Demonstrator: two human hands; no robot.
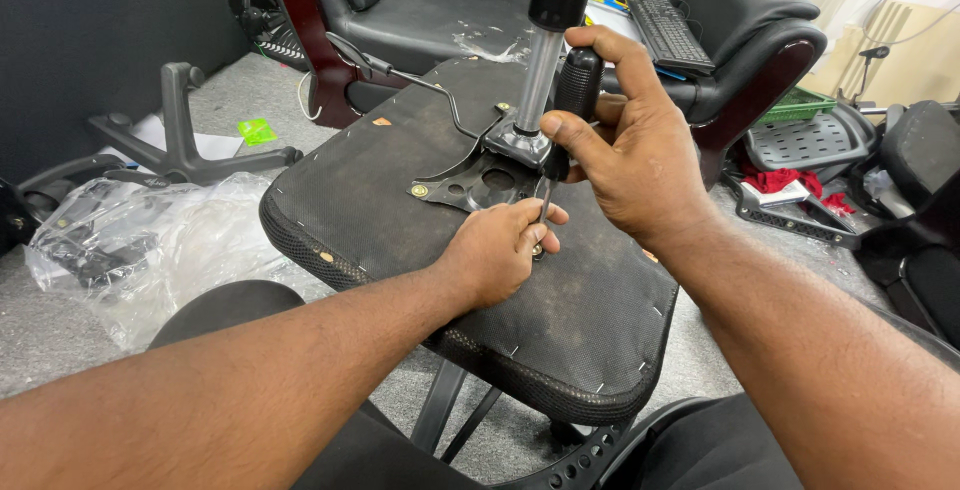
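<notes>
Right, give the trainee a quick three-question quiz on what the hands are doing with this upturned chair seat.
1. True or false: the right hand grips the black handle of a screwdriver.
2. Where does the left hand rest?
A. on the plastic bag
B. at the screwdriver's tip, on the seat underside
C. on the keyboard
3. Fill in: the metal plate on the seat carries an upright gas ______.

Key
1. True.
2. B: its fingers pinch around the shaft by a screw; the tip itself is hidden.
3. Cylinder: silver shaft, black upper part.
</notes>
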